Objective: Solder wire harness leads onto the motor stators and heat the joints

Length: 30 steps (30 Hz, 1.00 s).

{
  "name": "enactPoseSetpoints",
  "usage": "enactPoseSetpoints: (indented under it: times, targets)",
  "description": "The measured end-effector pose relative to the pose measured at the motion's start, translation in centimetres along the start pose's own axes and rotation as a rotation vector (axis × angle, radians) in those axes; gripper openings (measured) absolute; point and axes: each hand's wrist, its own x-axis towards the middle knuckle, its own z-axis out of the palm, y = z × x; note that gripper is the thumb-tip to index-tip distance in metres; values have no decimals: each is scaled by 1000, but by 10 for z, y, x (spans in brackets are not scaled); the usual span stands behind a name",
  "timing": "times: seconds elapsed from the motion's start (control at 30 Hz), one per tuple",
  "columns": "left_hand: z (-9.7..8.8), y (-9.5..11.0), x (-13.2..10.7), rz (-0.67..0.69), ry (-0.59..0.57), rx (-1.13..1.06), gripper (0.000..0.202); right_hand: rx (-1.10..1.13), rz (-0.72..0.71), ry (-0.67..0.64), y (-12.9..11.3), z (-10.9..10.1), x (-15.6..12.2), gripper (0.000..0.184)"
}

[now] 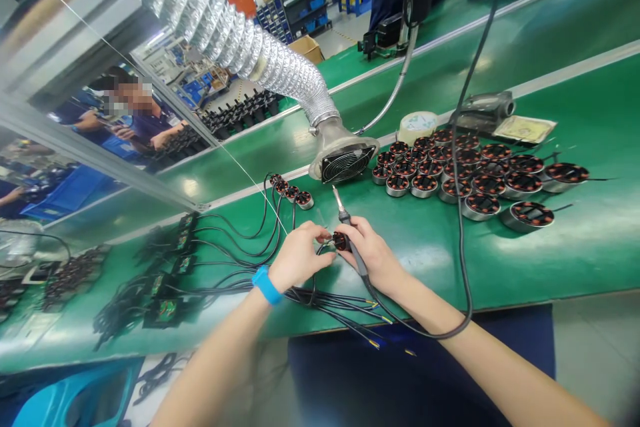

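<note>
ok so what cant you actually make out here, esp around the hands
From the head view:
The small motor between the hands: most of it, and any wire joints, hidden by the left hand and right hand.
The soldering iron tip: too small to tell whether solder is on it.
The circuit boards at left: markings blurred.
The paper beyond the motors: any writing too small.

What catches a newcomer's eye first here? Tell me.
A silver flexible duct dominates the top, ending in a fan-fronted fume extractor on the green bench. Right of it lie rows of round red-wound motors. Centre front, the right hand holds a soldering iron beside the left hand.
</note>
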Motion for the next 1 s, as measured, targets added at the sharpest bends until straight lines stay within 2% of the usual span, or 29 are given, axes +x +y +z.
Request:
enactPoseSetpoints:
  times: [0.17, 0.27, 0.37, 0.47, 0.6, 0.73, 0.9, 1.0]
  targets:
    - [8, -11, 19, -182, -237, -562, 27, 18, -5, 11, 0, -1, 0, 40]
    - [9, -15, 24, -206, -274, -662, 27, 42, 4, 20, 1, -1, -1, 40]
    - [6, -18, 21, -218, -264, -649, 27, 76, 14, 30, 2, -1, -1, 40]
    - [2, -19, 16, -207, -236, -529, 24, 111, 22, 24, 2, 0, -1, 40]
    - [-3, -12, 10, -98, -106, -238, 14, 127, 27, 23, 2, -1, -2, 39]
    - [-5, -4, 7, -27, -3, -111, 7, 125, 32, 20, 2, -1, -2, 39]
    - [-5, -7, 8, -101, -32, -96, 10, 114, 31, 11, 2, -1, -2, 38]
    - [-3, -13, 10, -153, -138, -203, 25, 108, 30, 26, 5, 2, -2, 39]
